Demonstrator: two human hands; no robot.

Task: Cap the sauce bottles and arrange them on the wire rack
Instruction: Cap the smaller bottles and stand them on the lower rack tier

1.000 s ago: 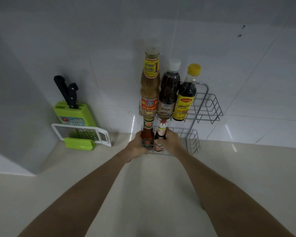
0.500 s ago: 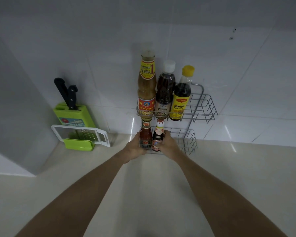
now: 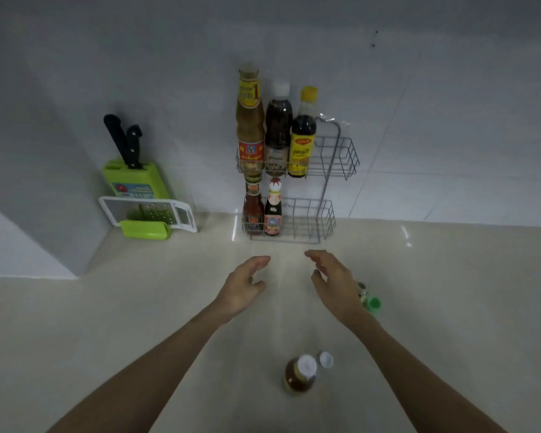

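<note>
From the head view, the two-tier wire rack stands against the tiled wall on the counter. At the left of its upper tier stand three capped bottles side by side: a tall bottle with a yellow label, a dark bottle with a white cap, and a yellow-capped bottle. On the lower tier, also at the left, stand a red bottle and a small bottle.

The left hand and right hand hover before the rack, fingers loosely spread, holding nothing. An amber bottle with a white top stands near the viewer, a loose white cap just beside it. A green-capped bottle shows beyond the right hand (mostly hidden).
</note>
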